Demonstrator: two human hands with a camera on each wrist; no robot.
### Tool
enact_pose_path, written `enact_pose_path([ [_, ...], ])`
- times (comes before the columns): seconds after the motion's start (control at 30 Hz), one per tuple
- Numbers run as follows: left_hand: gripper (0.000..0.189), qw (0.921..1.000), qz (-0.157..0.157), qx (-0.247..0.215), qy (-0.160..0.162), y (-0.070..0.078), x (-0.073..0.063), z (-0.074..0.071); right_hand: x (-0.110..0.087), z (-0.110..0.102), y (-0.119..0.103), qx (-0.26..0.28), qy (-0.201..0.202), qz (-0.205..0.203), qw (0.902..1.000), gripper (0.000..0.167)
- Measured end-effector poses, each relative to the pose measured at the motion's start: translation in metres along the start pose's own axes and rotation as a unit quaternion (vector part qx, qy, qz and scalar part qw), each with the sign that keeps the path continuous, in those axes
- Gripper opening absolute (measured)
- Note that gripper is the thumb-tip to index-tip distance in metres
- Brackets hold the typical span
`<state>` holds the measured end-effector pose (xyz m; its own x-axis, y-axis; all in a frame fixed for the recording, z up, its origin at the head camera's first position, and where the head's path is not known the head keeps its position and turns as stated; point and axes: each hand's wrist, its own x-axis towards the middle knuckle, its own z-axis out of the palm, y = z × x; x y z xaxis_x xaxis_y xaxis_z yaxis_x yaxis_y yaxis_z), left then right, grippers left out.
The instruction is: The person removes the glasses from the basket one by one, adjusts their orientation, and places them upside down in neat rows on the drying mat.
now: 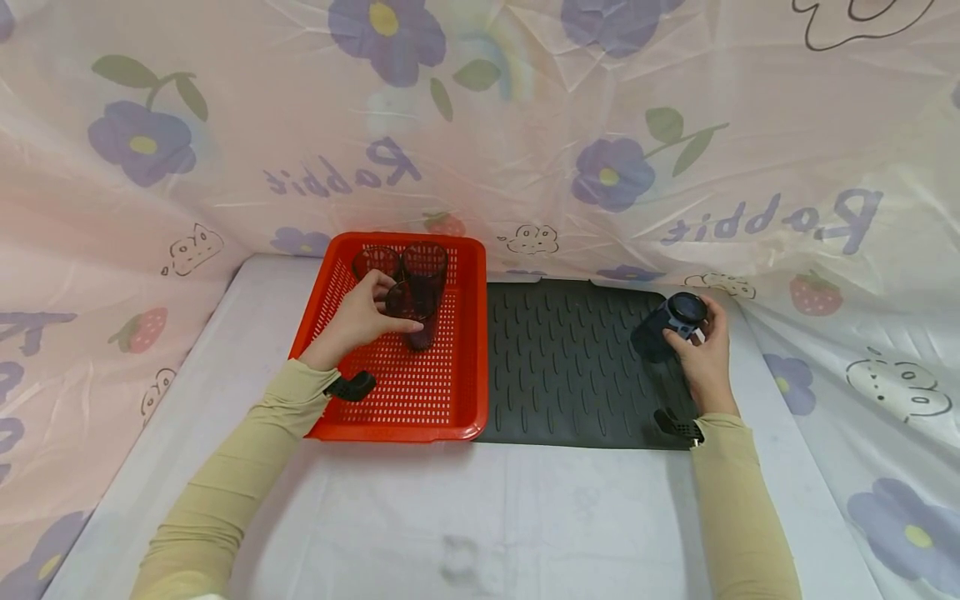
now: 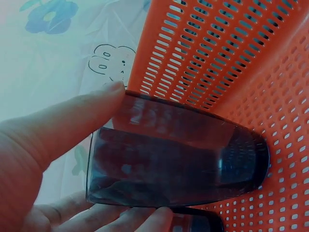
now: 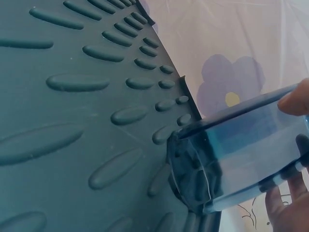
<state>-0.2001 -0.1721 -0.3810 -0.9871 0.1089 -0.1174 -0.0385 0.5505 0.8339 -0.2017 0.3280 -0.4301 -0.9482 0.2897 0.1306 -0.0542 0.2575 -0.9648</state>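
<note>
In the red basket (image 1: pixel 468 400), my left hand (image 1: pixel 367 312) holds a dark, see-through drinking glass (image 2: pixel 169 154) near its rim. The thumb lies along one side and the fingers along the other. Two more dark glasses, a back-left glass (image 1: pixel 367 260) and a back-right glass (image 1: pixel 431 258), stand just behind it in the basket. Over the right end of the black mat (image 1: pixel 562 367), my right hand (image 1: pixel 705 350) grips another dark glass (image 3: pixel 251 150) by its upper part. That glass is tilted, its thick base low at the mat's far edge in the right wrist view.
Basket and mat sit side by side on a white-covered table (image 1: pixel 525 517). The basket's walls rise around the glasses, and the mat has raised oval ridges. A patterned curtain (image 1: pixel 495 167) hangs right behind them and along both sides.
</note>
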Motion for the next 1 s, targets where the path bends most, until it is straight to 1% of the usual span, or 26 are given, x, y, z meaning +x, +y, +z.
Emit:
enact_pose_path([
  [0.17, 0.081, 1.0000, -0.002, -0.002, -0.006, -0.003, 0.000, -0.001, -0.006, 0.002, -0.009, -0.001, 0.001, 0.003, 1.0000, 0.076],
  [0.27, 0.082, 0.9999, -0.004, -0.002, -0.010, -0.005, -0.002, -0.001, -0.004, 0.000, -0.003, -0.001, 0.002, 0.001, 1.0000, 0.076],
  [0.43, 0.085, 0.9997, -0.007, -0.002, -0.024, -0.005, -0.007, -0.001, 0.004, -0.003, 0.011, -0.006, 0.004, -0.004, 1.0000, 0.077],
  [0.57, 0.086, 0.9996, -0.009, -0.002, -0.028, -0.004, -0.012, -0.001, 0.006, -0.003, 0.015, -0.005, 0.005, -0.008, 0.9999, 0.077],
  [0.63, 0.088, 0.9996, -0.007, 0.005, -0.029, -0.003, -0.015, -0.001, 0.005, -0.003, 0.015, -0.004, 0.006, -0.010, 0.9999, 0.077],
  [0.8, 0.089, 0.9985, 0.014, 0.034, -0.040, -0.001, -0.023, 0.000, 0.004, -0.003, 0.014, -0.006, 0.003, -0.011, 0.9999, 0.076],
  [0.9, 0.085, 0.9979, 0.023, 0.041, -0.046, -0.001, -0.027, -0.001, 0.004, -0.003, 0.013, -0.007, 0.000, -0.008, 0.9999, 0.076],
  [1.0, 0.085, 0.9980, 0.026, 0.037, -0.045, -0.001, -0.031, 0.000, 0.005, -0.003, 0.013, -0.005, 0.000, -0.004, 1.0000, 0.077],
])
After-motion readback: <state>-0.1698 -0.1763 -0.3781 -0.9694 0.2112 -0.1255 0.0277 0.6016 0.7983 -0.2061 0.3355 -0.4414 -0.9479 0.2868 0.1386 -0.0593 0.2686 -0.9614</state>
